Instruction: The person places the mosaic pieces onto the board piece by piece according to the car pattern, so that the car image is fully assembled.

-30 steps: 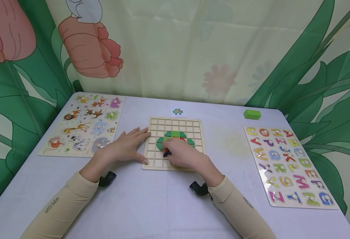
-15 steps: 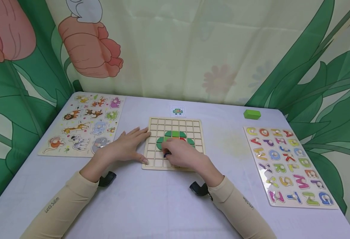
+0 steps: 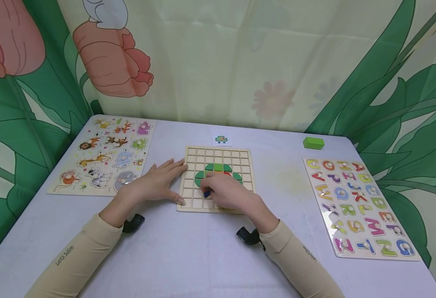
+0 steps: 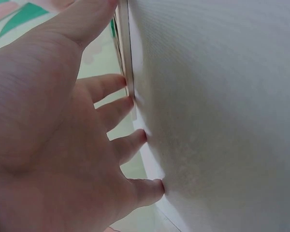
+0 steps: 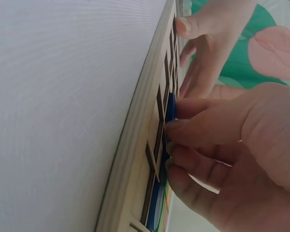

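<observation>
A wooden grid board [image 3: 200, 158] lies mid-table, with green tiles [image 3: 218, 167] and a bit of red forming a rounded shape in its slots. My right hand [image 3: 229, 191] bends over the lower middle of the board and pinches a small dark-blue tile [image 5: 170, 106] between thumb and fingers, right at the slots. Another blue tile [image 5: 156, 203] sits in the grid nearer the right wrist camera. My left hand [image 3: 156, 182] is spread at the board's left side, thumb at the lower-left corner and fingertips along the edge. The right hand hides part of the green shape.
Behind the board lies a small picture card [image 3: 221, 138] with a turtle-like figure. An animal puzzle board [image 3: 102, 165] is at left, a letter puzzle board [image 3: 355, 207] at right. A green block [image 3: 313, 143] stands at the back right, and a printed curtain hangs behind.
The blue tile in the right fingers has turned slightly, showing a bit more below them. The left hand and the board have stayed put.
</observation>
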Tool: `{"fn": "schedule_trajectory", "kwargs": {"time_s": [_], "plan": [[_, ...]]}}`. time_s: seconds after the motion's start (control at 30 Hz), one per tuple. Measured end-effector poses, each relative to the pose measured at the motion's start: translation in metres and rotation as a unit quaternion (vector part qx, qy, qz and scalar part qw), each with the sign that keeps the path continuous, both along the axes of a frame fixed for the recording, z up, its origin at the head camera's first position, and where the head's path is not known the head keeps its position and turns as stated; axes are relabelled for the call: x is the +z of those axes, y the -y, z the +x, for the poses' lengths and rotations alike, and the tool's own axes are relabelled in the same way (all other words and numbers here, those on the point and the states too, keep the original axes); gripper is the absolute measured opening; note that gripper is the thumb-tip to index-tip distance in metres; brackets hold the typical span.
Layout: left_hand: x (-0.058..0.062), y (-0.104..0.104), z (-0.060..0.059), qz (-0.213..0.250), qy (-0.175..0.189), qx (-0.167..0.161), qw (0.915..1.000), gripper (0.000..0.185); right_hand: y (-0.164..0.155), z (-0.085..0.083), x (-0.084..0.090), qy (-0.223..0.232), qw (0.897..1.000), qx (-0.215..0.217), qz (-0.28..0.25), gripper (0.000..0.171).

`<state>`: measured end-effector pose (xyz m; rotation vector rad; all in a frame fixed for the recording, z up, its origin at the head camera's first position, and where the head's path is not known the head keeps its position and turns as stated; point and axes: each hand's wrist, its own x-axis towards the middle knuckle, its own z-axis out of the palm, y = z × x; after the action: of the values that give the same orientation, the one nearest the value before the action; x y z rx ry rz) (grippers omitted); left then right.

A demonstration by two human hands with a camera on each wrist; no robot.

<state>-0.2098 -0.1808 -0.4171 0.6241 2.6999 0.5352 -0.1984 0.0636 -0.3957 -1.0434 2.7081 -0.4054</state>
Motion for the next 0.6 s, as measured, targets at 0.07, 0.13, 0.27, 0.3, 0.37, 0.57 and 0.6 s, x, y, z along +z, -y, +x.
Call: {"fn": "schedule_trajectory", "kwargs": {"time_s": [0.07,0.13,0.27,0.3,0.37,0.57,0.6], "plan": [[0.0001,0.0000,0.0003,0.000,0.000,0.000,1.0000,0.116,0.0005,-0.0004,-0.0008,-0.006,1.000,-0.003,-0.002,0.026],[0.0003,0.0000,0.0005,0.000,0.000,0.001,1.0000,0.116,0.0010,-0.0010,-0.0017,-0.010,1.000,-0.008,-0.003,0.026],[0.0003,-0.0003,0.0008,-0.001,0.000,0.002,1.0000,0.115,0.0022,-0.0016,-0.0030,-0.022,1.000,-0.014,-0.004,0.027],[0.0003,-0.0003,0.0008,-0.002,0.000,0.002,1.0000,0.115,0.0025,-0.0017,-0.0034,-0.025,1.000,-0.015,-0.004,0.027],[0.0002,-0.0005,0.0010,-0.003,-0.001,0.002,1.0000,0.115,0.0028,-0.0017,-0.0037,-0.029,0.999,-0.019,-0.004,0.026],[0.0001,-0.0008,0.0004,-0.002,-0.002,0.002,1.0000,0.116,0.0031,-0.0012,-0.0039,-0.029,0.999,-0.031,-0.004,0.022],[-0.0002,-0.0007,0.0003,-0.002,-0.001,0.003,1.0000,0.116,0.0029,-0.0013,-0.0040,-0.030,0.999,-0.031,-0.003,0.022]]}}
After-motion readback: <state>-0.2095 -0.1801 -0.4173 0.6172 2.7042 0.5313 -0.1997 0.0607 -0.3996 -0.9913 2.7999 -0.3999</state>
